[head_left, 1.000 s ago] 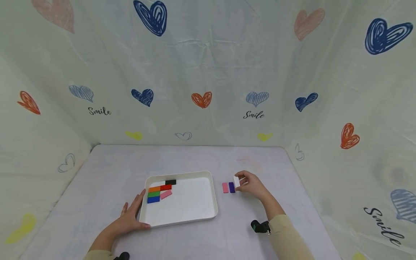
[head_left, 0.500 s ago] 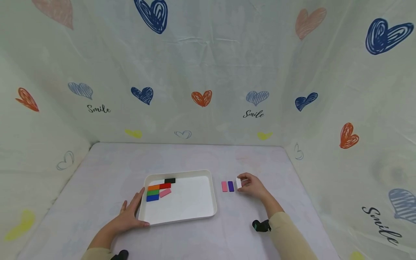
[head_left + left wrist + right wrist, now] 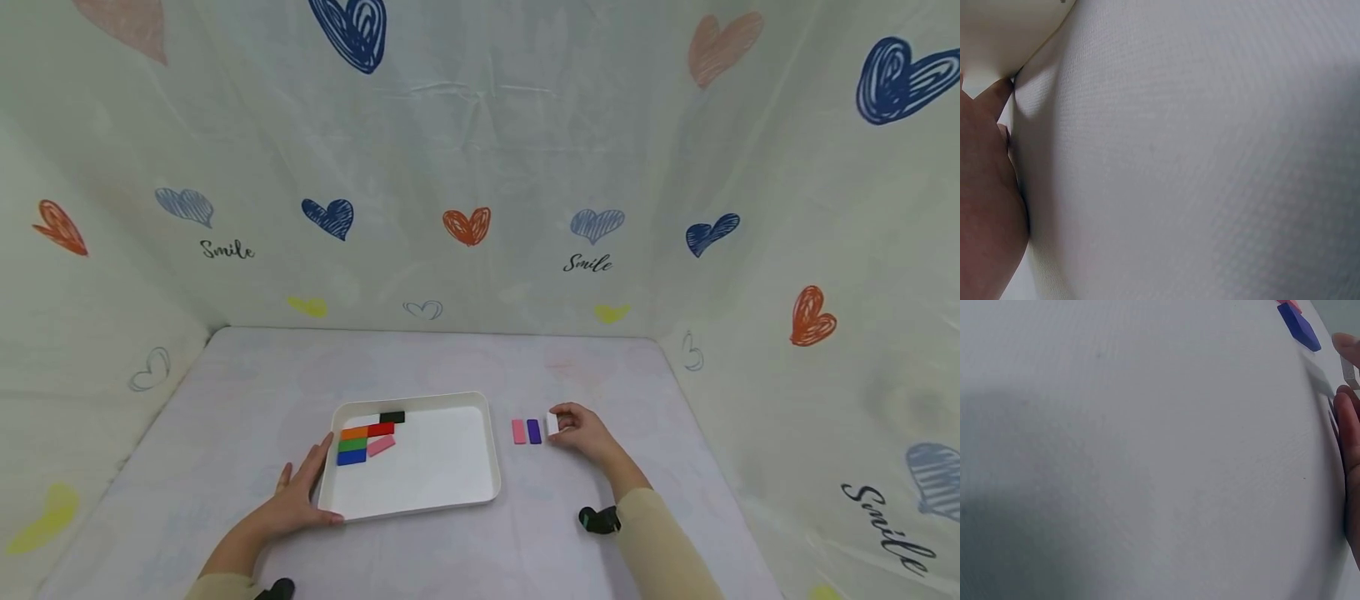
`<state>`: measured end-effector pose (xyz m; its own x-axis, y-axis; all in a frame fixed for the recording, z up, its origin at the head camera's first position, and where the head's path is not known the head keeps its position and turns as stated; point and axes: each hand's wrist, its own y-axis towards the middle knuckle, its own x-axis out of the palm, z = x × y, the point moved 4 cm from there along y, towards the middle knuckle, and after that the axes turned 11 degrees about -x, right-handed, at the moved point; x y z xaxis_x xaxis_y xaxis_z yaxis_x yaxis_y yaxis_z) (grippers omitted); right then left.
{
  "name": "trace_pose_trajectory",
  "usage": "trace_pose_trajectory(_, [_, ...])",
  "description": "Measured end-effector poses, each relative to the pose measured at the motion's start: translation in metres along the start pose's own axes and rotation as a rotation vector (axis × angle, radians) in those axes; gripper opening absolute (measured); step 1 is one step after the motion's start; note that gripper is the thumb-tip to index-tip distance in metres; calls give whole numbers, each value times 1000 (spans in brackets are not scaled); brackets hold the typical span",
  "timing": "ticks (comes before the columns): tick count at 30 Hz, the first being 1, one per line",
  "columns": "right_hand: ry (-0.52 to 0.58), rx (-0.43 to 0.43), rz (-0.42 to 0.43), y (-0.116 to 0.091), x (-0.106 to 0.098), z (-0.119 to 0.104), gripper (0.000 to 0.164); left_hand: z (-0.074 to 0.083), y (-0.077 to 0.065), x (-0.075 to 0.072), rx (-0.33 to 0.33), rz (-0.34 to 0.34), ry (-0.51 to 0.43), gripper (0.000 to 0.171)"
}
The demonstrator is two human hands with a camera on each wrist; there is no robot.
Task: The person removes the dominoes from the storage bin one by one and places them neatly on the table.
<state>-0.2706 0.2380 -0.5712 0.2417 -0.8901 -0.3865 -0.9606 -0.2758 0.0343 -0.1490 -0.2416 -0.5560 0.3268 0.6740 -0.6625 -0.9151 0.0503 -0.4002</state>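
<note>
In the head view my left hand rests against the left side of a white tray, fingers extended along the rim and thumb at the front left corner. Inside the tray's left part lie a black block, a red block, an orange block, a green block, a blue block and a tilted pink block. Right of the tray, my right hand pinches a white block between thumb and fingers. A purple block lies just beyond it in the right wrist view.
Another pink block lies on the table between the tray and the purple block. A white curtain printed with hearts and "Smile" stands around the table's back and sides.
My right hand has shifted slightly right with the white block, widening the gap to the purple block. The left hand stays at the tray; the head view has tilted a little.
</note>
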Motion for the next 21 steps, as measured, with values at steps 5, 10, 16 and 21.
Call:
trace_pose_trajectory(5, [-34,6,-23,-1,-1,1,47,2,2,0,5,-6,-1,137])
trace_pose_trajectory(10, [-47,-9,-44,-4,1,-3,48,1,1,1,1,9,3,138])
trace_pose_trajectory(16, [-71,-36,-48,-10,1,-24,47,1,1,1,-3,16,3,139])
trace_pose_trajectory(21, [-97,-57,-37,-2,-2,-1,46,2,2,1,1,10,2,138])
